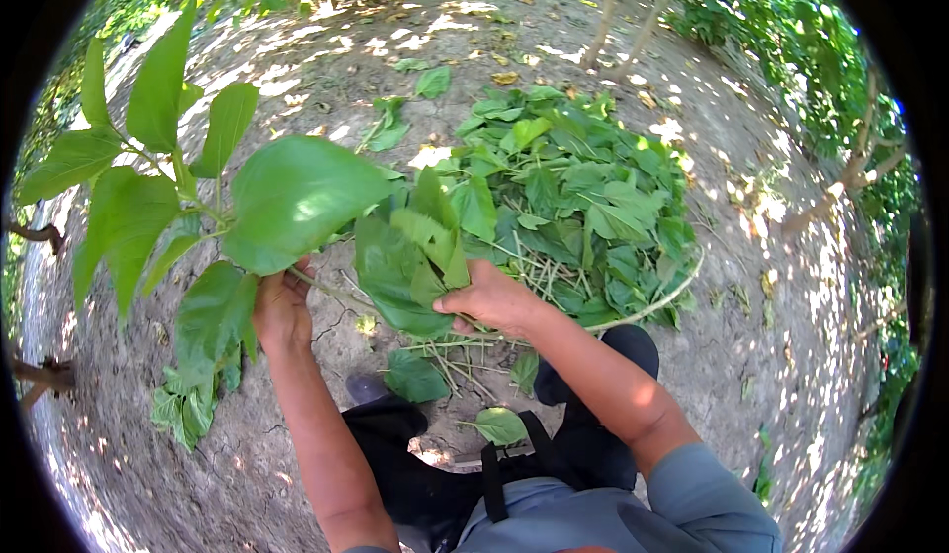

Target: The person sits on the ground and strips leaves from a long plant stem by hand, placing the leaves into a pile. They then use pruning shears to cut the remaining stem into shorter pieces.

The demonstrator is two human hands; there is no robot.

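My left hand [285, 305] grips the stem of a leafy branch [196, 204], whose broad green leaves spread to the upper left and partly cover the fingers. The bare part of the stem [334, 291] runs right, past my right hand, and curves up at the far right. My right hand [485, 301] is closed on a bunch of picked green leaves [415, 271], thumb on top. Beyond it lies a large heap of green leaves [578, 182] on the ground. Whether the right fingers also touch the stem is hidden.
Cracked soil [296, 419] surrounds me, with loose leaf stalks and a single leaf [500, 425] near my feet. Another leaf cluster [185, 408] lies at the lower left. Thin tree trunks [602, 15] stand at the top; a branching trunk [852, 175] is at the right.
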